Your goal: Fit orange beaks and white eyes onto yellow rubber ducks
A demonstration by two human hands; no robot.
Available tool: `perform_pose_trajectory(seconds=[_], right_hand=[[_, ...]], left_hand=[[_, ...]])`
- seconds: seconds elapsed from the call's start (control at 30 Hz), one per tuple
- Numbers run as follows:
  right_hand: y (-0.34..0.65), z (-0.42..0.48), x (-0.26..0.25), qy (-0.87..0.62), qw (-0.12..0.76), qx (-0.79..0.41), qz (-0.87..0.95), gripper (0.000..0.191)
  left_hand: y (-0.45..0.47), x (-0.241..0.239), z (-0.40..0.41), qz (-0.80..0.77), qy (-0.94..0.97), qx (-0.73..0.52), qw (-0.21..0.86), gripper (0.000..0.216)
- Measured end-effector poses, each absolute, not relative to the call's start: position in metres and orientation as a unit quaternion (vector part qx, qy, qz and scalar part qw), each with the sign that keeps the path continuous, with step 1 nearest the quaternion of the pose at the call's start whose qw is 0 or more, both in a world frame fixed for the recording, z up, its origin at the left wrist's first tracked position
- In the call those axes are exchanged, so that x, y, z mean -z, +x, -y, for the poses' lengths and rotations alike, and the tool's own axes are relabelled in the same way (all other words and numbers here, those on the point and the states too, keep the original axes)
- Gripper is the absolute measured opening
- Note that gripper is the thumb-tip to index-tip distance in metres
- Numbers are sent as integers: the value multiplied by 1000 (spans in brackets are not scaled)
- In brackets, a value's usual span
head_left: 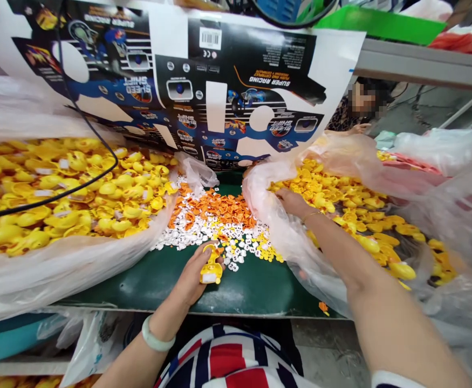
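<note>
My left hand [195, 272] is closed around a yellow plastic toy half [210, 269], which looks like a duck shell, over the front of the green table [146, 280]. The toy half's hollow inner side faces up, with a white patch in it and an orange piece near its top. My right hand [294, 203] reaches into the plastic bag of yellow toy parts [320, 188] on the right. Its fingertips are at the near-left edge of that pile, and what they touch is hidden. Between my hands lie small orange pieces [227, 209] and small white pieces [185, 234].
A large open bag of yellow shells [77, 188] fills the left side, with a black cable [69, 188] hanging across it. A printed cardboard sheet [227, 70] stands behind. Small yellow pieces [268, 249] lie near the right bag. Another person [344, 116] sits at back right.
</note>
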State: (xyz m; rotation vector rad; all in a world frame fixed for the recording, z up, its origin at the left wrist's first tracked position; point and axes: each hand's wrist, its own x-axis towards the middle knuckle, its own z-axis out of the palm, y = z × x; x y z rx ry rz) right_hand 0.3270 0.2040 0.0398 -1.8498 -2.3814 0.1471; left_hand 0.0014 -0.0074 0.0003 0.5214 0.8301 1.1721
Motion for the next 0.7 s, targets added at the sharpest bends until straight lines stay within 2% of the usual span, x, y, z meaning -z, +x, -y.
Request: perform_pose_trajectory(seconds=[0.1,0.23,0.33,0.43,0.5,0.6,0.7], right_hand=[[342,-179,-52,-616,180,-121,757,20],[346,-119,-61,-601,327,-218,696,25],[325,-61,-51,-519,456,-424,585,31],[296,-14,-28,-482,399,-598,501,35],[281,0,-13,-491,337,-629,500,35],[270,2,-4,-542,251,-541,592,27],[270,-3,-16,-566,137,-325,745,23]], left_hand=[[1,1,8,-377,238,-525,725,58],[1,2,8,-379,233,-540,715,55],[-1,4,7,-360,202,-573,708,46],[-3,3,8,-357,169,-582,711,41],[-4,0,10,-370,158,-580,708,41],[-8,-4,16,-385,158,-570,709,40],[-13,-6,22,-388,156,-563,713,39]])
